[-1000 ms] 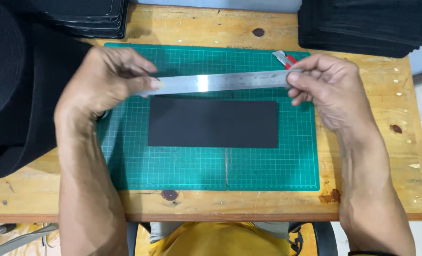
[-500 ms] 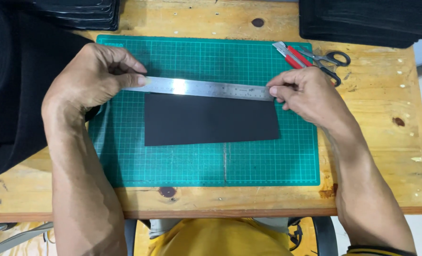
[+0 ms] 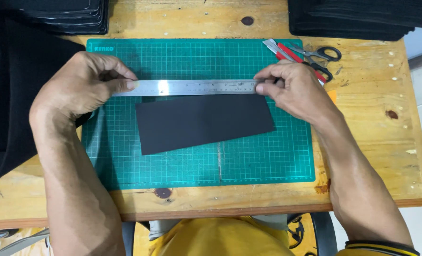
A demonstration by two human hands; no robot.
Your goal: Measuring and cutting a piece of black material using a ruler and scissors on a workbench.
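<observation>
We are pinching the steel ruler at both ends, left hand and right hand each in a closed grip, its ends hidden under our fingers, along the black sheet's far edge, mid-worktop.

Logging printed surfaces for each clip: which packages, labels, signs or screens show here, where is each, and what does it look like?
No packages, signs or screens in view.
Small white printed mark: far-left corner of the green gridded cutting mat, short and horizontal.
Engraved scale: along the long steel ruler, fine dark ticks on silver, held flat by the left hand and right hand at the top edge of the black rectangular sheet.
</observation>
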